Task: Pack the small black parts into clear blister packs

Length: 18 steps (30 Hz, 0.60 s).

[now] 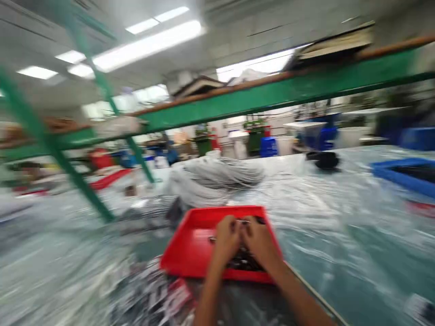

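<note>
A red tray (190, 246) lies on the plastic-covered table in front of me, with small dark parts in it. Both my hands are over the tray, close together. My left hand (226, 240) and my right hand (260, 242) have their fingers curled toward each other around a small dark and pale piece (245, 222) at the fingertips. The picture is smeared by motion, so the piece is too small to name.
A heap of grey-white cable bundles (217, 179) lies behind the tray. A green shelf frame (272, 93) crosses overhead, with a slanted post (68, 167) at left. A blue bin (404, 174) stands at right. Printed packets (159, 294) lie near my left forearm.
</note>
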Available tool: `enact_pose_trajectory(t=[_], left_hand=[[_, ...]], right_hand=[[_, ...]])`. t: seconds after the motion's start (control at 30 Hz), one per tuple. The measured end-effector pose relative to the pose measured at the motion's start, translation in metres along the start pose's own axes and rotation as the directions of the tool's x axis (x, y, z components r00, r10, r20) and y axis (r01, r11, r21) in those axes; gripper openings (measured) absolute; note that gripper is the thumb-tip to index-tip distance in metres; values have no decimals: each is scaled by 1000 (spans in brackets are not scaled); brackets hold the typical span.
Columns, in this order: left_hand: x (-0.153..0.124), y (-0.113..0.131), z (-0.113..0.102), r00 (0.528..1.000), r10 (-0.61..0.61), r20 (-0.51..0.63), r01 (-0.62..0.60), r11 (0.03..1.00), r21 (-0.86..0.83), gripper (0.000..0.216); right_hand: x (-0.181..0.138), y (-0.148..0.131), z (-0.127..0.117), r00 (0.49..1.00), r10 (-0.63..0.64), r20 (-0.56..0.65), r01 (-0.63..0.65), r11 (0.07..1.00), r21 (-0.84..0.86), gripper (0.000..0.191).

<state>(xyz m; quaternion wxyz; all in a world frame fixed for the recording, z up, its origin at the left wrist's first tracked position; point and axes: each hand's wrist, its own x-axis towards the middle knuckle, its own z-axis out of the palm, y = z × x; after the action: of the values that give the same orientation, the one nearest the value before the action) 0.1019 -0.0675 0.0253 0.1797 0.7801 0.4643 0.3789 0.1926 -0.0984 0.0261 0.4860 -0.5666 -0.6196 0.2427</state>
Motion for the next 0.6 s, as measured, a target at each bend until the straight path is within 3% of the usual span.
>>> enact_pose_trajectory(t=[0.03,0.1,0.17,0.3,0.4,0.47,0.6], left_hand=[[-3,-11,-18,999,-44,-24,45,998,49,21],[-5,-20,-35,993,-107,-55,112,989,94,23],[-5,-18,-33,984,-157,-85,165,981,101,24],[-6,-10,-25,967,-225,-123,246,948,203,23],[-8,-11,-32,986,-130,-100,157,929,336,18],[-8,-14,-39,996,-51,-69,72,933,354,14],[-3,-21,-45,996,75,-38,-69,988,135,11]], right_hand=[[4,14,5,997,10,-80,-12,1000,-22,28],[13,38,13,990,-9,-143,1,999,-51,26],[17,52,15,993,-44,-110,37,997,-65,27],[12,51,14,976,-143,-167,112,977,-181,34],[11,49,18,959,-207,-193,173,968,-179,41],[12,50,20,966,-176,-192,156,981,-111,44],[12,47,14,993,-112,-25,114,988,104,40]])
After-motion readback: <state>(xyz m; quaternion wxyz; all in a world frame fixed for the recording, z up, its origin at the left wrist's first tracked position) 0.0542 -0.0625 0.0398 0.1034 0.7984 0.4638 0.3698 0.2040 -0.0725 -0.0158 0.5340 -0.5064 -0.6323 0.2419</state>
